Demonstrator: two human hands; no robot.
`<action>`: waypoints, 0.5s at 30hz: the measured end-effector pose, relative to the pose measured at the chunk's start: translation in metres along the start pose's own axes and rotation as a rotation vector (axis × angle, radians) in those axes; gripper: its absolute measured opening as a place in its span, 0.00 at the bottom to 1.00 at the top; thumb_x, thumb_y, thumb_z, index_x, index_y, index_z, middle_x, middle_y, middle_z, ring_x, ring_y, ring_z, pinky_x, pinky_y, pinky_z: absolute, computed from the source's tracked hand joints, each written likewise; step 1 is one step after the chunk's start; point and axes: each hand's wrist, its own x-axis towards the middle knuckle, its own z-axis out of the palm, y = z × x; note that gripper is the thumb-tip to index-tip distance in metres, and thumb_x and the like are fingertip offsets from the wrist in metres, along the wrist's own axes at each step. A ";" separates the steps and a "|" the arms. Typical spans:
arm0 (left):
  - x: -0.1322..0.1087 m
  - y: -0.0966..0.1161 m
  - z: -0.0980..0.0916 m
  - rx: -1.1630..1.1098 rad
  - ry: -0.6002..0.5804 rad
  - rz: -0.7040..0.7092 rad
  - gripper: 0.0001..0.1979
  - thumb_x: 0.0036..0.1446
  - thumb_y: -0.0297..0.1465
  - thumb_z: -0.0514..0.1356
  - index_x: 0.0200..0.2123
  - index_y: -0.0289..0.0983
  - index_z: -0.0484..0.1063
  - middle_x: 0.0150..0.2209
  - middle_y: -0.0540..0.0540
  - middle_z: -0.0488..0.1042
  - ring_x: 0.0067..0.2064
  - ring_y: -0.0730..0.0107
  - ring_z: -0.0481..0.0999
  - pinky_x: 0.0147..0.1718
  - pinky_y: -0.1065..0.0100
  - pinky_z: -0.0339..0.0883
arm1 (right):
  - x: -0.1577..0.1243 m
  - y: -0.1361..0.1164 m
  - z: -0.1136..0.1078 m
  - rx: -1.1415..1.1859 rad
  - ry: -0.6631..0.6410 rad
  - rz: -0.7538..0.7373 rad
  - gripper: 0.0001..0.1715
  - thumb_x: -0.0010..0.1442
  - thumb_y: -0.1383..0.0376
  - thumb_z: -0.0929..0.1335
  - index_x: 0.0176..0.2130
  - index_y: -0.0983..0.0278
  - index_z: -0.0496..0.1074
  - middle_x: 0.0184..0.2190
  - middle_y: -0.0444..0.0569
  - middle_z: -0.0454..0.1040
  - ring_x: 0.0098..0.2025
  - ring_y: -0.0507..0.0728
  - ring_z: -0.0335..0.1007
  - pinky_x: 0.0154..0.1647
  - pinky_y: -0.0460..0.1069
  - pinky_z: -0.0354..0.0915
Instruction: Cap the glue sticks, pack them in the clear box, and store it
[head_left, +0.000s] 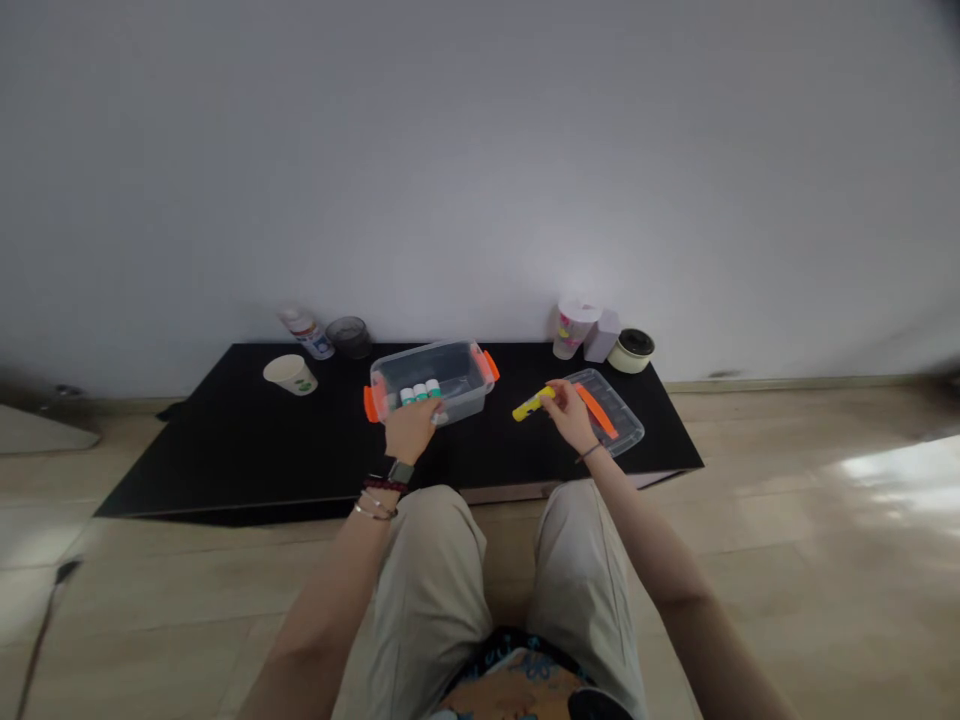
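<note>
A clear plastic box [469, 405] with orange latches stands open on the black table. My left hand [411, 428] is closed over its near wall, with the fingers partly hidden. Several small white tubes with green bands [420, 391] lie in the box just beyond that hand. My right hand [568, 412] pinches a yellow tube [531, 404] by its right end, above the table and right of the box. Under and beside the right wrist lies a clear lid [628, 425] with an orange handle [598, 411].
On the black table [315, 450], a paper cup [290, 374], a spray can [309, 334] and a dark glass jar [349, 338] stand at the left. At the back right are a patterned cup [572, 330], a white box [602, 337] and a cream pot with black lid [631, 351]. A wall rises behind.
</note>
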 end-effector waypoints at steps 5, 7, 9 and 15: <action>-0.015 0.032 0.005 0.020 -0.046 0.130 0.16 0.68 0.29 0.50 0.48 0.41 0.76 0.44 0.42 0.80 0.44 0.61 0.78 0.40 0.65 0.67 | 0.013 -0.042 -0.006 -0.084 0.046 -0.144 0.17 0.62 0.55 0.67 0.48 0.62 0.67 0.35 0.47 0.74 0.35 0.55 0.71 0.36 0.49 0.69; -0.020 0.046 0.007 0.017 -0.069 0.179 0.15 0.69 0.30 0.50 0.48 0.41 0.76 0.44 0.42 0.80 0.45 0.60 0.78 0.40 0.65 0.67 | 0.020 -0.055 -0.003 -0.165 -0.003 -0.192 0.16 0.64 0.56 0.66 0.49 0.62 0.67 0.37 0.48 0.75 0.36 0.55 0.73 0.39 0.49 0.69; -0.025 0.059 0.010 0.014 -0.084 0.220 0.15 0.68 0.30 0.50 0.49 0.40 0.76 0.44 0.41 0.80 0.44 0.60 0.79 0.40 0.65 0.67 | 0.028 -0.060 0.005 -0.291 -0.100 -0.201 0.15 0.65 0.59 0.65 0.51 0.62 0.66 0.39 0.49 0.76 0.38 0.56 0.74 0.41 0.50 0.68; -0.036 0.084 0.019 -0.017 -0.062 0.325 0.13 0.68 0.29 0.53 0.46 0.41 0.78 0.40 0.43 0.82 0.40 0.62 0.80 0.36 0.67 0.66 | 0.045 -0.031 0.046 -0.579 -0.331 0.080 0.11 0.61 0.72 0.70 0.45 0.67 0.71 0.39 0.58 0.77 0.46 0.63 0.74 0.50 0.57 0.66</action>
